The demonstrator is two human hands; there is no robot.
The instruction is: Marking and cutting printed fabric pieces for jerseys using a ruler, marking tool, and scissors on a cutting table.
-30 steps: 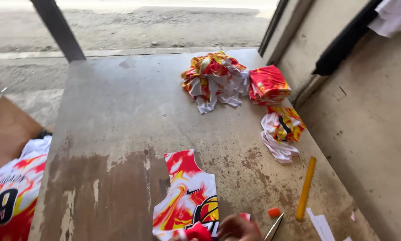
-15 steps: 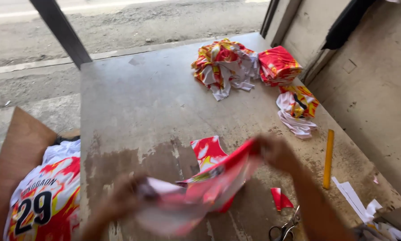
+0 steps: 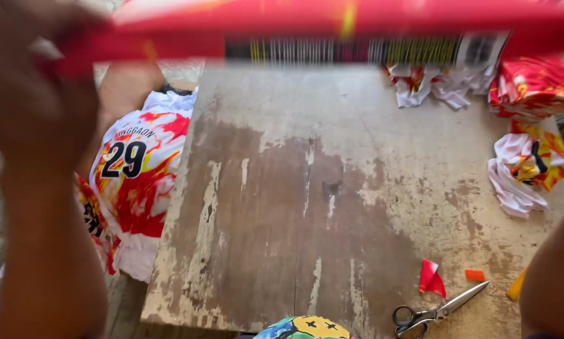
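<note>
Fingers of the left hand (image 3: 40, 94) grip a red printed cloth (image 3: 332, 28) stretched high above the worn table (image 3: 294, 207); right hand unseen. Sorting seems midway: folded pieces (image 3: 530, 85) stacked, scissors (image 3: 436, 311) idle.

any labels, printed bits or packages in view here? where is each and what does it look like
Printed strip on the red fabric: top of view, a blurred band of black, white and yellow bars, held up by the left hand.
Jersey: left of the table, white with red and yellow flames, dark printed characters.
Folded red bundle: table's far right, red and yellow print.
No packages, signs or screens in view.
</note>
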